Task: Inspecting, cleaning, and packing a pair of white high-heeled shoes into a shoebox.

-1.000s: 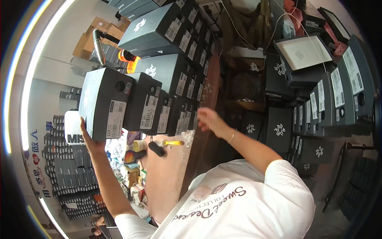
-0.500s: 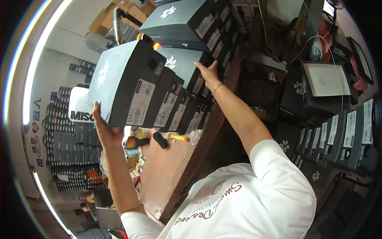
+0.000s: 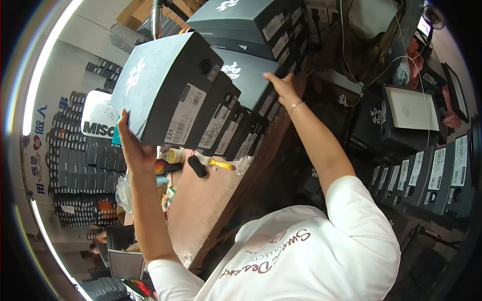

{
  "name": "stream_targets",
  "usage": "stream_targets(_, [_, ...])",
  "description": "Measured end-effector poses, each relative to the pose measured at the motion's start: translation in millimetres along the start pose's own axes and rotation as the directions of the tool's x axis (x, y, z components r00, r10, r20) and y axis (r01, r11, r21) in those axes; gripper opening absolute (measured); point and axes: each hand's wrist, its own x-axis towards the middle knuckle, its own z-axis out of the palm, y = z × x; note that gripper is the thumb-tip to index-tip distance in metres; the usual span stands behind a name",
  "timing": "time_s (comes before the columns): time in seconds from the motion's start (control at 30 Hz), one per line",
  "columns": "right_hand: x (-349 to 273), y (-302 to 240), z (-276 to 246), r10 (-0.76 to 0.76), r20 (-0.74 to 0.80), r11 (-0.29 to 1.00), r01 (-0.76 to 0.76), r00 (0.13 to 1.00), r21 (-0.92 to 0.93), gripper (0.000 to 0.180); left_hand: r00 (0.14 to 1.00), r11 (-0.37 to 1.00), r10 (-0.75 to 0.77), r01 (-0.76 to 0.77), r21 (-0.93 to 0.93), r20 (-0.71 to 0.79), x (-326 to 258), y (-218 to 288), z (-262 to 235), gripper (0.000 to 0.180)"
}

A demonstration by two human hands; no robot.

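My left hand (image 3: 136,150) is closed on the near lower corner of a large dark grey shoe box (image 3: 155,85), with its fingertips along the left face. The box is tilted, with a white label on its end. Several more labelled shoe boxes (image 3: 215,123) run in a slanting row to its right, their undersides partly hidden. My right hand (image 3: 284,91) grips the right corner of another grey shoe box (image 3: 246,70) behind that row, thumb and forefinger apart; the other fingers are hidden by the box end.
Tall stacked shoe boxes (image 3: 241,22) stand at the back. On the brown worktop (image 3: 193,215) lie a black oblong thing (image 3: 197,166), a yellow-handled tool (image 3: 221,164) and a tub (image 3: 174,156). More boxes (image 3: 416,175) line the right, near an open box lid (image 3: 411,108).
The view has shifted a little. The left shoe box sits slightly higher over the worktop, with my left hand still on it. My right hand has shifted slightly right, still at its box's corner.
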Motion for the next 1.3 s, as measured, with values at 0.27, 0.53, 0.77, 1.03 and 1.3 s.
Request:
stream_targets(0.27, [-21, -30, 0, 0.087, -0.015, 0.993, -0.085, 0.996, 0.086, 0.102, 1.000, 1.000, -0.001, 0.001, 0.000, 0.031, 9, 1, -3, 0.053])
stream_targets(0.53, [4, -26, 14, 0.047, -0.007, 0.999, -0.047, 0.999, 0.008, 0.114, 0.999, 0.999, 0.038, -0.038, 0.036, -0.002, -2, -2, 5, 0.052])
stream_targets(0.77, [-72, -52, -92, -0.216, -0.132, 0.951, 0.239, 0.967, 0.196, 0.094, 1.000, 0.999, -0.011, 0.010, -0.042, -0.027, -3, -2, -1, 0.053])
stream_targets(1.03, [-159, -105, -190, -0.182, -0.242, 0.926, 0.249, 0.953, 0.284, 0.083, 0.999, 0.997, 0.009, -0.006, -0.076, 0.032, 0, -3, -4, 0.053])
stream_targets(1.3, [-212, -197, -191, -0.333, -0.181, 0.810, 0.379, 0.925, 0.447, 0.044, 0.998, 0.999, 0.018, -0.021, -0.050, -0.062, 12, -10, -7, 0.048])
